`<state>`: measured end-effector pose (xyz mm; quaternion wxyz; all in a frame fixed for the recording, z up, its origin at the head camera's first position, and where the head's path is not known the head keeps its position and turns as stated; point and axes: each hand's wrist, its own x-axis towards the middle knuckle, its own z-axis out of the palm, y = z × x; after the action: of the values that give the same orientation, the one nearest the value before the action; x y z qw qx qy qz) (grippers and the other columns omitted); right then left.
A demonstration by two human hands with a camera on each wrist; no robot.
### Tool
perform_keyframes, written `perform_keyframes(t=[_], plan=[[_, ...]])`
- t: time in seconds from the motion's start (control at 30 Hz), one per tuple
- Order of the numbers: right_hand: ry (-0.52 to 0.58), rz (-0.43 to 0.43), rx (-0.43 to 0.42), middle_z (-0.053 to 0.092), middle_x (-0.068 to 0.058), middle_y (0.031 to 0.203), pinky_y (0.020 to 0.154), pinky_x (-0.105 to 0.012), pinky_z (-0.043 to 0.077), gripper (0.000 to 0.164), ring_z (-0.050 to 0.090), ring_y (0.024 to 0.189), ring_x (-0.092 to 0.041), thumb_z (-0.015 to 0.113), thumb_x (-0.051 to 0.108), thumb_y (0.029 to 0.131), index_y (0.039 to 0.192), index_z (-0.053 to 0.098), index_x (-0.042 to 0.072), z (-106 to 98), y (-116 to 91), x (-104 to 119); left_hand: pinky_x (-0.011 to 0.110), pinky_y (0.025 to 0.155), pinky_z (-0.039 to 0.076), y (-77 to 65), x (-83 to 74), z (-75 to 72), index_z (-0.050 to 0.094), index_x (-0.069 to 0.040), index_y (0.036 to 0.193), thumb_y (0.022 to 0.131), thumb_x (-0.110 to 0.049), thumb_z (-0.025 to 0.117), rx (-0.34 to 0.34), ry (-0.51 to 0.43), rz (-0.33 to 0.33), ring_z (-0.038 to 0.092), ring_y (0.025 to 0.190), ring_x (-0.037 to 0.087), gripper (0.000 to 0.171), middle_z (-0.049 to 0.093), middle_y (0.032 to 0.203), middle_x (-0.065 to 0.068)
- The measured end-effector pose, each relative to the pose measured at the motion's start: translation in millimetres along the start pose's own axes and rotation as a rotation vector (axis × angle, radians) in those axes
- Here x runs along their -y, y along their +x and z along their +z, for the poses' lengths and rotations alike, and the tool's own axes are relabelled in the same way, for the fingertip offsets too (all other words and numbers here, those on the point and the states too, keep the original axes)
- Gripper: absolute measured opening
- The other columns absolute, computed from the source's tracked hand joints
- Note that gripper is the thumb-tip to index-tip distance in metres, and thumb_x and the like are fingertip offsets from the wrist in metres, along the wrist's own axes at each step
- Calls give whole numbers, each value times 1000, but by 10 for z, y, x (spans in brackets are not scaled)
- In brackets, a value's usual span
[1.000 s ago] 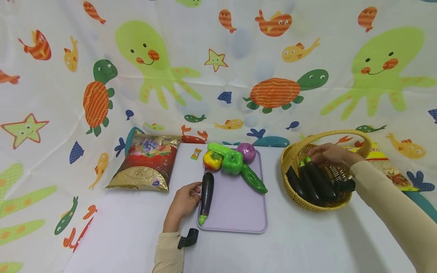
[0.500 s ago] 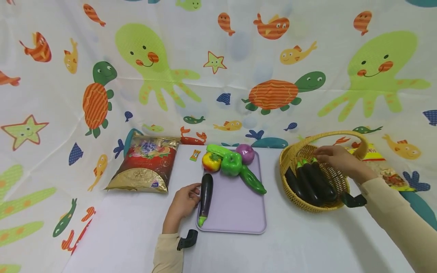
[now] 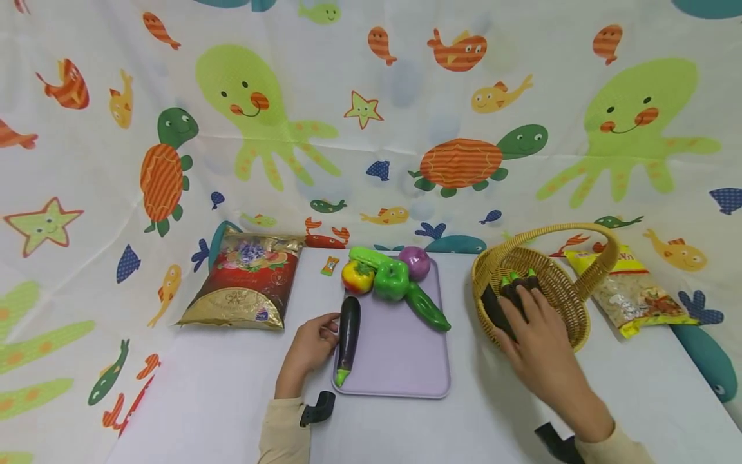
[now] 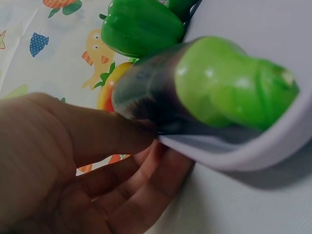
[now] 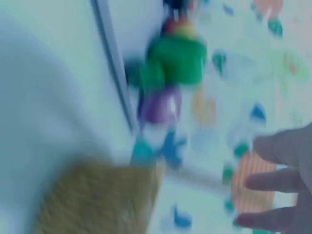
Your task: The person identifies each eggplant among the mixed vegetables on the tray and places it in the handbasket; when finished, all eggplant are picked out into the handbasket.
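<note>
A purple eggplant point(image 3: 348, 335) with a green cap lies along the left edge of a lilac tray point(image 3: 400, 361). My left hand point(image 3: 313, 345) holds the tray's left rim, thumb beside the eggplant; in the left wrist view the thumb point(image 4: 117, 131) meets the rim and the fingers curl outside it. On the right, a wicker basket point(image 3: 565, 274) holds several eggplants point(image 3: 505, 287). Over them spreads my right hand point(image 3: 545, 348), hiding most of their length. The right wrist view is blurred, but its fingers point(image 5: 278, 180) look spread with nothing between them.
At the tray's far end sit a green bell pepper point(image 3: 391, 280), a red-yellow pepper point(image 3: 357, 277), a long green pepper point(image 3: 428, 308), a cucumber-like vegetable point(image 3: 371, 256) and a purple onion point(image 3: 415, 263). Bags flank the scene: red-gold point(image 3: 246, 280) left, yellow point(image 3: 634, 290) right.
My right hand has come from the basket's far right side down toward me and now lies over the eggplants, its fingers spread. The left hand stays at the tray's rim.
</note>
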<state>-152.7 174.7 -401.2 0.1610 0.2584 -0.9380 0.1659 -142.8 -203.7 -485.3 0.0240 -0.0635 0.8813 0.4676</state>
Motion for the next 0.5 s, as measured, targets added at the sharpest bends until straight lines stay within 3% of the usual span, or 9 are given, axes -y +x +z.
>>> perform_keyframes(t=[0.07,0.13,0.33,0.5], plan=[[-33,-45,-59,38,-26,135,94,-63,25,47,28,125,-46,56,30,86,126,53,5,157,-74,229,26,53,47,0,0,-1,58,-2,119,75,8,57,5,-2,-6,54,62,12,45,57,88,8],[-32,-92,-62,40,-24,134,96,-61,26,47,29,126,-43,54,31,86,127,53,7,344,-124,444,26,53,47,1,-1,-5,58,-3,119,75,8,57,3,0,-8,53,62,13,45,57,88,8],[10,-190,100,50,-17,124,93,-56,33,52,38,121,-40,62,29,83,131,49,15,871,-99,1009,26,53,47,4,4,-10,59,-3,119,75,8,57,3,-13,-9,54,62,12,45,58,88,8],[66,-237,227,56,-9,112,92,-49,37,49,45,114,-33,60,32,86,133,47,20,1119,18,1332,27,53,48,9,-1,-8,58,-2,119,75,9,57,14,-26,-2,55,62,13,45,58,88,9]])
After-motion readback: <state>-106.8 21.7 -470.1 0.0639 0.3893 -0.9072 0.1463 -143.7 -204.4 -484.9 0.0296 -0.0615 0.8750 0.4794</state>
